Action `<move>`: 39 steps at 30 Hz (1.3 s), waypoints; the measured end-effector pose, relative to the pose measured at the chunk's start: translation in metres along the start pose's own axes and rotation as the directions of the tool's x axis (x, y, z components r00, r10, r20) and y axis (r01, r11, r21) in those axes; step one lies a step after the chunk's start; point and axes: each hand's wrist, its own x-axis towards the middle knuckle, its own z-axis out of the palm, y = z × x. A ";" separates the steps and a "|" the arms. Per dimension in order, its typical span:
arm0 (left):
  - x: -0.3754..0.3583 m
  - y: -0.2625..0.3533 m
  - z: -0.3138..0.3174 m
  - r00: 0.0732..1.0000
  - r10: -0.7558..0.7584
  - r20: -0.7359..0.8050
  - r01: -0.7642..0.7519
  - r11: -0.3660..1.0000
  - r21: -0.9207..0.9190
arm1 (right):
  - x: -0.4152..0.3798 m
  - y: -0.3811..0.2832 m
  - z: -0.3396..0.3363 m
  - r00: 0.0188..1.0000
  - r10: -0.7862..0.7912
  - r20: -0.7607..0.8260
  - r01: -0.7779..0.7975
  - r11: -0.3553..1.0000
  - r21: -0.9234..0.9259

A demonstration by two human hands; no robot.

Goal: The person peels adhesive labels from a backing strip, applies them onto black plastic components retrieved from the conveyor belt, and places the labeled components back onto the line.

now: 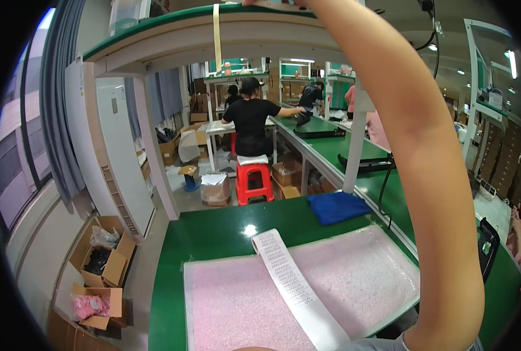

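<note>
My right arm rises along the right side, bent at the elbow, and reaches up to the green overhead shelf. Only a sliver of my right hand shows at the top edge, by the shelf's front rim; its fingers are mostly cut off, so any hold is hidden. A bit of skin shows at the bottom edge, but my left hand cannot be made out. Below, a long white strip of printed labels lies across a pinkish padded mat on the green table.
A folded blue cloth lies behind the mat. On the right runs a green conveyor carrying black trays. Ahead, a person in black sits on a red stool. Open cardboard boxes stand on the floor at left.
</note>
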 end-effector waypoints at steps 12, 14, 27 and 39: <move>0.002 0.004 0.006 1.000 0.023 -0.016 -0.023 1.000 -0.013 | 0.028 0.040 0.025 0.943 -0.126 -0.309 -0.007 0.918 -0.397; 0.002 0.003 0.007 1.000 0.024 -0.018 -0.024 1.000 -0.014 | 0.031 0.046 0.026 0.917 -0.138 -0.374 -0.042 0.899 -0.435; 0.001 0.001 0.010 0.998 0.040 -0.042 -0.041 0.998 -0.039 | 0.012 0.031 0.023 0.957 -0.023 -0.291 -0.088 0.927 -0.363; -0.001 -0.002 0.012 0.996 0.055 -0.074 -0.059 0.997 -0.057 | -0.024 -0.002 0.019 0.933 -0.044 -0.358 -0.065 0.955 -0.289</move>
